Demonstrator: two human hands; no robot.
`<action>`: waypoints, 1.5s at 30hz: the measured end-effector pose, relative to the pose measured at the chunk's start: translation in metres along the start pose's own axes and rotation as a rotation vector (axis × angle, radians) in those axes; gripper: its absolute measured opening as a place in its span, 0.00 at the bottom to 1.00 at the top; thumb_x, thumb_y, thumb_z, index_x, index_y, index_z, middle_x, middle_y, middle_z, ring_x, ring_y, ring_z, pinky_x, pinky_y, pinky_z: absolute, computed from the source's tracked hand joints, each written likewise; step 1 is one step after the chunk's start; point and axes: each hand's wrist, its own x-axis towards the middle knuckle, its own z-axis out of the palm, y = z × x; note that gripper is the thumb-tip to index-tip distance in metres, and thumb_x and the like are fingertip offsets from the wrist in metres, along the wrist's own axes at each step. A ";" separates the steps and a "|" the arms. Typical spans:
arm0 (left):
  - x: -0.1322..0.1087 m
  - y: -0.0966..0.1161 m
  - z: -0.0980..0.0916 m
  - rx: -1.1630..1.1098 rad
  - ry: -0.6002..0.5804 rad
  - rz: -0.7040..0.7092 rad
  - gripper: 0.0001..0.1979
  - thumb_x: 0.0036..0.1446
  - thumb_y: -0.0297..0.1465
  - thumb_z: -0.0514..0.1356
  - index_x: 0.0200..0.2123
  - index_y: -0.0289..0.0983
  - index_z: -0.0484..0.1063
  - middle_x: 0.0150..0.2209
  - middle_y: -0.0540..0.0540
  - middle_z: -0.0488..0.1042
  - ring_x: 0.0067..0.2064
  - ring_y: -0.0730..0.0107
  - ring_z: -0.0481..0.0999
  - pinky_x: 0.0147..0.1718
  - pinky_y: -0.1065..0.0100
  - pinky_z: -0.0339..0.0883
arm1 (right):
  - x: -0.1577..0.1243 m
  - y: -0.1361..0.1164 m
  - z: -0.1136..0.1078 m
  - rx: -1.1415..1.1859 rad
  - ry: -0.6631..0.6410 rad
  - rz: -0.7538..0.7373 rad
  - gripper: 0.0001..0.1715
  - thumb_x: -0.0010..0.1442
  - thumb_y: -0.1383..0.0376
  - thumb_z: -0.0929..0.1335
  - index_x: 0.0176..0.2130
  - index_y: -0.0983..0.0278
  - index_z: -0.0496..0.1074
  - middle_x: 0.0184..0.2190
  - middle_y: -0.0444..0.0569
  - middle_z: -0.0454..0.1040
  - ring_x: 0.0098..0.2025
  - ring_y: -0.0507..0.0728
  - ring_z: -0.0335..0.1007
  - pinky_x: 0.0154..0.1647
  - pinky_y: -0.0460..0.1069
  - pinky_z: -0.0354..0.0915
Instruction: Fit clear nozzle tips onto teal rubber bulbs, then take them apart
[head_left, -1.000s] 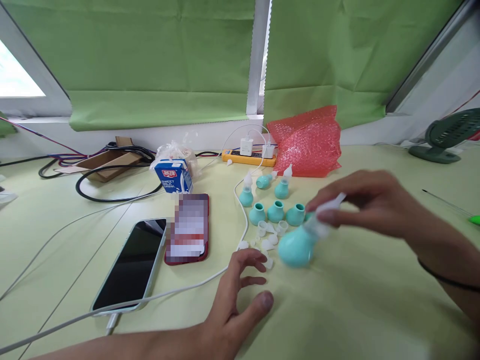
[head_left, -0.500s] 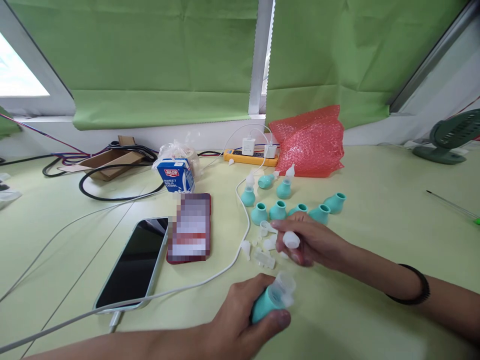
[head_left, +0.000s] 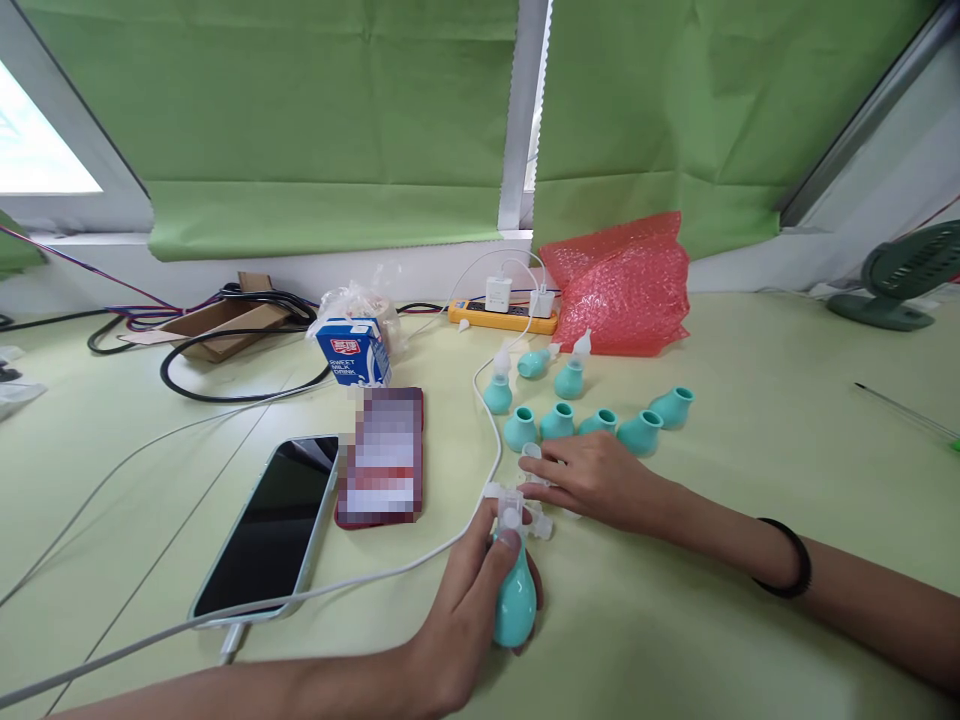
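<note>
My left hand is wrapped round a turquoise squeeze bulb, probably of a nasal aspirator, with its rounded end toward me. A clear plastic fitting sits at the bulb's far end, under my thumb. My right hand reaches in just beyond it, palm down, thumb and forefinger closing on a small clear plastic cup. More clear pieces lie by the two hands, partly hidden. Behind my right hand stand several open turquoise bulbs; farther back are bulbs with clear tips.
A white cable runs across the table, past a black-screened phone and a red-edged phone. Behind are a milk carton, a yellow power strip and red bubble wrap. A fan stands at far right.
My left hand has turned the bulb so its fitting points away from me, toward the loose pieces. My right hand has turned palm down; the white piece it held no longer shows there.
</note>
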 end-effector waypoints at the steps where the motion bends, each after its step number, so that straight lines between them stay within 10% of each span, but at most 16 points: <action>1: 0.000 0.000 -0.001 0.023 0.022 0.016 0.16 0.56 0.43 0.47 0.40 0.39 0.63 0.23 0.50 0.68 0.24 0.72 0.68 0.23 0.71 0.63 | 0.000 0.001 0.000 -0.026 0.001 -0.011 0.22 0.61 0.58 0.56 0.32 0.67 0.71 0.21 0.48 0.68 0.22 0.51 0.63 0.20 0.46 0.45; 10: 0.000 -0.001 -0.002 0.121 0.171 0.036 0.16 0.54 0.43 0.50 0.41 0.40 0.65 0.36 0.48 0.70 0.43 0.66 0.67 0.40 0.68 0.61 | 0.000 0.006 0.000 -0.042 -0.022 -0.039 0.18 0.60 0.58 0.58 0.34 0.67 0.70 0.22 0.47 0.68 0.22 0.50 0.63 0.20 0.46 0.46; 21: 0.002 0.001 0.000 -0.056 0.014 0.008 0.13 0.53 0.42 0.53 0.35 0.39 0.58 0.26 0.52 0.65 0.31 0.75 0.65 0.30 0.73 0.57 | 0.006 -0.016 -0.033 0.859 0.126 0.100 0.10 0.50 0.64 0.69 0.32 0.69 0.72 0.19 0.44 0.69 0.18 0.45 0.59 0.20 0.42 0.59; 35: -0.001 -0.002 -0.003 -0.007 -0.071 -0.024 0.18 0.51 0.46 0.53 0.36 0.38 0.57 0.24 0.50 0.65 0.28 0.73 0.65 0.26 0.71 0.54 | 0.005 -0.013 -0.021 1.294 0.076 0.087 0.05 0.46 0.71 0.70 0.29 0.67 0.75 0.25 0.48 0.74 0.25 0.48 0.68 0.25 0.42 0.65; 45: -0.001 -0.002 -0.001 -0.119 0.006 -0.097 0.21 0.45 0.46 0.58 0.37 0.38 0.61 0.21 0.53 0.62 0.26 0.74 0.63 0.25 0.73 0.54 | 0.006 -0.012 -0.029 1.123 0.069 0.035 0.06 0.51 0.71 0.67 0.32 0.69 0.74 0.26 0.49 0.74 0.27 0.48 0.68 0.27 0.43 0.65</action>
